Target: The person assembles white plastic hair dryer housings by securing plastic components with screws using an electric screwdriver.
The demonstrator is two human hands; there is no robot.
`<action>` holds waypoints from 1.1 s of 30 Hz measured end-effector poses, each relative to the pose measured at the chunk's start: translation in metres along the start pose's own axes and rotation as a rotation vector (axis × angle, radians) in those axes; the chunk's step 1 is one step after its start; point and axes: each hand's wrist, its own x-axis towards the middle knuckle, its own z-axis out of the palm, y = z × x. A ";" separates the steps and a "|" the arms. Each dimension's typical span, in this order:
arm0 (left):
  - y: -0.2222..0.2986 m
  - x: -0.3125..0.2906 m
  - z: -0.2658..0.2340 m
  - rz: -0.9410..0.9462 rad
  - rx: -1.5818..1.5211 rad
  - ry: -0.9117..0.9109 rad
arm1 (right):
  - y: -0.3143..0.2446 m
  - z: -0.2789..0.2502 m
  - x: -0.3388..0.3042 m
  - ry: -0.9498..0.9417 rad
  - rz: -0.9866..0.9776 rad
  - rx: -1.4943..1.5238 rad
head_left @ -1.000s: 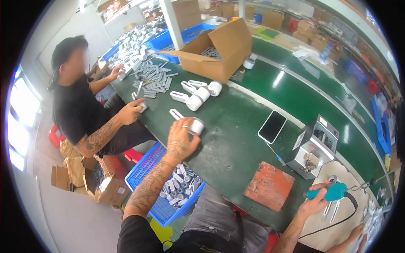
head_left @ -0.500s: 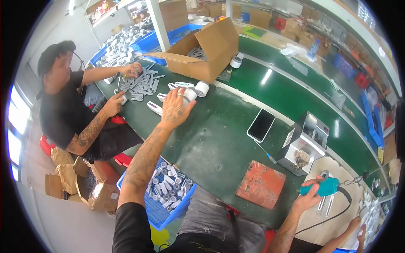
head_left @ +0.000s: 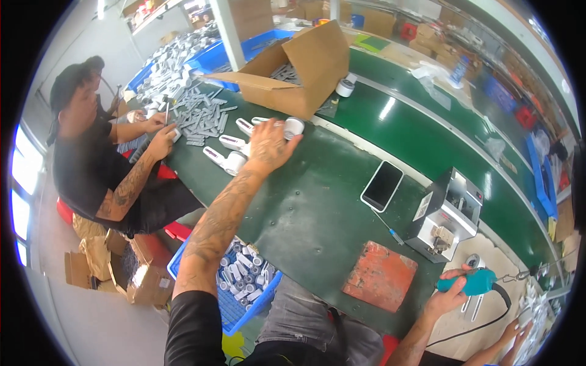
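My left hand [head_left: 271,145] reaches over a cluster of white long-handled devices with round heads. Its thumb and fingers are apart, at the edge of one round white head [head_left: 293,127]; whether they press on it is hard to see. Beside my wrist lies another such white device [head_left: 234,163], with several handles fanned out behind it. At the lower right, my right hand [head_left: 448,297] is wrapped round a teal electric screwdriver [head_left: 479,281], whose black cord loops down and which hangs from a metal hook. Under it, another white device [head_left: 473,262] lies on brown paper.
A red-orange plate [head_left: 379,276], a phone [head_left: 382,186], a small blue-handled screwdriver [head_left: 390,229] and a grey metal machine [head_left: 445,216] occupy the green bench. A cardboard box [head_left: 293,91] and grey strips [head_left: 201,116] stand behind. Co-workers sit left; another's hands show lower right.
My left hand has moved right, off one white device, whose round head now shows, toward the farther round head. My right hand stays on the screwdriver. The co-worker's reaching arm has drawn back.
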 end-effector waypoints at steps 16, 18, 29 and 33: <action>-0.030 0.019 -0.005 0.023 0.148 -0.180 | 0.001 0.002 -0.002 0.031 0.057 -0.004; -0.021 0.003 -0.033 0.002 0.114 -0.128 | 0.006 0.002 -0.002 0.024 0.056 0.016; -0.061 -0.058 -0.034 -0.259 0.198 -0.241 | -0.005 0.006 -0.007 -0.029 0.042 0.040; -0.047 -0.040 -0.022 -0.311 0.148 -0.306 | -0.005 0.001 -0.007 0.001 0.034 0.006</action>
